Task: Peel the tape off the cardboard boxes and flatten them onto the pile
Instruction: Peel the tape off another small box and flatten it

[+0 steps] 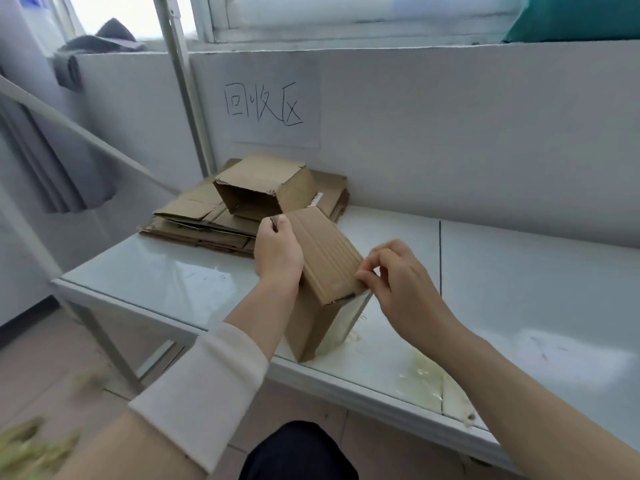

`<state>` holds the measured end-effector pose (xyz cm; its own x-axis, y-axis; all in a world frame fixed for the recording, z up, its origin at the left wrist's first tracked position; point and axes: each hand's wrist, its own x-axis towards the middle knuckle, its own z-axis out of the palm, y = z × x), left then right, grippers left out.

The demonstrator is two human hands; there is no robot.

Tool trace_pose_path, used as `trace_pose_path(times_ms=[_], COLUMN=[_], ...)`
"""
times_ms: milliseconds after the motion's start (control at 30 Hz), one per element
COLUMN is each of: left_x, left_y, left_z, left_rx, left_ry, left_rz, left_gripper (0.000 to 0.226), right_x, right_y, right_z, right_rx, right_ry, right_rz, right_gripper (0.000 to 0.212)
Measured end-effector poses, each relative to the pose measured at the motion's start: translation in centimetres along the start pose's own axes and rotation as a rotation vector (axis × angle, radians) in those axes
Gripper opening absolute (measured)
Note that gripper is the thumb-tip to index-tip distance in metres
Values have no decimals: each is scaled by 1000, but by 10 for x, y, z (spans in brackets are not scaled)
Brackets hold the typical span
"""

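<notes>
A small brown cardboard box (pixel 325 265) stands tilted on the white table (pixel 173 282) near its front edge. My left hand (pixel 277 251) grips the box's far left top edge. My right hand (pixel 398 278) pinches at the box's near right corner, where a strip of clear tape (pixel 356 299) lifts off the end. Behind, a pile of flattened cardboard (pixel 204 220) lies against the wall, with one open, unflattened box (pixel 263 190) on its side on top.
A paper sign with handwriting (pixel 273 105) hangs on the wall above the pile. A white metal post (pixel 183 88) stands left of the pile. A second table (pixel 540 306) adjoins on the right. Yellowish residue (pixel 422 372) smears the front edge.
</notes>
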<state>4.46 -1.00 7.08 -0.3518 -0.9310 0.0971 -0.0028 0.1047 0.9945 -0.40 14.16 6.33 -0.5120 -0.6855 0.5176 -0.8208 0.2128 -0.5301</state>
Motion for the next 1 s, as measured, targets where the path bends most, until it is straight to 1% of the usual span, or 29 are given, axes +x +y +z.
trace_pose_path(times_ms=[167, 267, 367, 400, 433, 467, 500, 567, 633, 700, 767, 867, 900, 933, 967, 1000], left_x=[20, 26, 30, 31, 32, 33, 34, 35, 37, 40, 41, 39, 38, 36, 34, 33], left_y=[-14, -16, -19, -19, -20, -21, -22, -23, -23, -23, -20, -20, -18, -15, -12, -8], left_z=[-6, -6, -6, -7, -7, -7, -7, -7, -6, -8, -10, -7, -6, -6, -9, -12], left_rx=[-3, 23, 35, 39, 40, 42, 49, 68, 82, 101, 119, 211, 256, 293, 328, 383], left_ry=[-4, -15, -23, -26, -33, -43, -50, -58, -67, -71, -79, -74, -54, -34, -29, -76], left_rz=[-89, -102, -114, -118, -123, -124, -120, -110, -112, -118, -126, -149, -119, -45, 98, 316], left_gripper=[30, 32, 33, 33, 33, 34, 34, 34, 35, 32, 29, 35, 33, 32, 37, 46], right_x=[10, 14, 21, 23, 26, 29, 32, 37, 39, 32, 19, -7, -13, -19, -21, -21], right_y=[-4, -6, -10, -13, -14, -14, -16, -18, -18, -14, -5, 7, 7, 6, 5, 3], right_z=[13, 13, 9, 7, 6, 6, 7, 11, 14, 16, 16, 19, 21, 24, 27, 31], right_rx=[15, 25, 80, 115, 131, 105, 41, -78, -86, 37, 175, 346, 417, 491, 556, 608], right_ry=[-24, -77, -157, -177, -193, -209, -217, -186, -131, -75, 14, 97, 100, 100, 105, 118], right_rz=[-49, -23, 51, 65, 63, 45, 13, -51, -93, -113, -123, -41, 11, 59, 103, 142], right_gripper=[15, 12, 7, 9, 16, 21, 21, 9, 14, 16, 12, 6, 10, 18, 25, 27])
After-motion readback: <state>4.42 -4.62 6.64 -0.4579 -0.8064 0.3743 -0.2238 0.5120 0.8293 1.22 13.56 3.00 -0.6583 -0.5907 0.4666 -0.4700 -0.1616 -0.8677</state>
